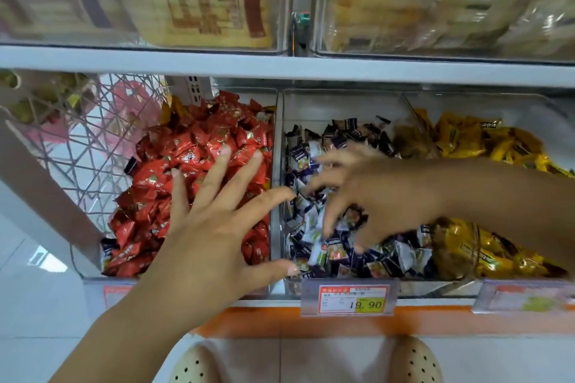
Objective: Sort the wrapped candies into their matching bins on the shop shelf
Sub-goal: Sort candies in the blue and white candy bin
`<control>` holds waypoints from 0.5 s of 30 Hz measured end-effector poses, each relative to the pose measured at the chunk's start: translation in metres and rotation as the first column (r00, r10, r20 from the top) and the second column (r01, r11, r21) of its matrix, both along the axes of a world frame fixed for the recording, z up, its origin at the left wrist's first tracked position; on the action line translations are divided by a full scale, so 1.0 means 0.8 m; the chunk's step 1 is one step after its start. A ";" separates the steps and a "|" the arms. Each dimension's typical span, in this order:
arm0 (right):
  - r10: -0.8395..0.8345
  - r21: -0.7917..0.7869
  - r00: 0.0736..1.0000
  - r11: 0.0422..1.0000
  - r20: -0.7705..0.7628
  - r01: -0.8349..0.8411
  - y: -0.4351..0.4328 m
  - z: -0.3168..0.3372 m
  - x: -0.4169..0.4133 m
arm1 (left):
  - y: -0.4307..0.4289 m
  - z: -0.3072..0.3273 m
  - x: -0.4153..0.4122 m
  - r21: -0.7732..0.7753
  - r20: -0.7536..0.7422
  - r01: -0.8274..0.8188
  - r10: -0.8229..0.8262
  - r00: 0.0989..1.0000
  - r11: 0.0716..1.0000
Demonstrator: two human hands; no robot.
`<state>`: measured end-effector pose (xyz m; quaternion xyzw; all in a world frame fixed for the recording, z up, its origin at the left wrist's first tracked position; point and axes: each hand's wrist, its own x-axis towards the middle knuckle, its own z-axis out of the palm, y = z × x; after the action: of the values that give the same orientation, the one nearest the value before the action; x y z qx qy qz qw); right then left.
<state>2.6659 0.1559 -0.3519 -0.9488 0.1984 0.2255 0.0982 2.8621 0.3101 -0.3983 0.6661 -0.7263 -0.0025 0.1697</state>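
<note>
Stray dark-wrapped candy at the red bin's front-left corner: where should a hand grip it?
Probably pinch the dark candy by its exposed top, from above: the red bin's clear walls block the front and left, and red candies crowd the right. The open left hand is nearest.

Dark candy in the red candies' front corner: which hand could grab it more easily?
Probably the left hand. It is spread open over the red candies, nearer the dark candy; the right hand is over the neighbouring purple-and-white candies.

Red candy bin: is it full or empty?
Full. The red candy bin is heaped with red wrapped candies, piled high toward its back wall.
</note>
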 end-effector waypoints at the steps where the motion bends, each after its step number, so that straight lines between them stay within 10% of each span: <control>1: 0.057 0.015 0.995 0.998 -0.081 -0.056 0.010 -0.008 -0.003 | 0.000 0.000 0.000 -0.001 0.003 0.002 -0.002 1.000 1.000; 5: 0.148 -0.123 0.943 0.974 -0.299 -0.192 0.012 -0.051 -0.007 | 0.001 0.002 -0.001 0.004 0.012 0.002 -0.002 1.000 1.000; 11: 0.136 -0.265 0.988 0.958 0.077 -0.111 -0.019 -0.062 0.028 | -0.001 0.003 -0.001 0.003 0.023 0.044 -0.044 0.999 0.999; 15: -0.133 -0.001 0.966 0.991 0.222 0.136 -0.047 -0.031 0.037 | -0.003 0.004 0.000 0.011 0.016 0.054 -0.054 0.998 0.999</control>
<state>2.6956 0.1180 -0.3765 -0.9531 0.2519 0.1094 0.1271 2.8618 0.3076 -0.3950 0.6473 -0.7453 -0.0054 0.1599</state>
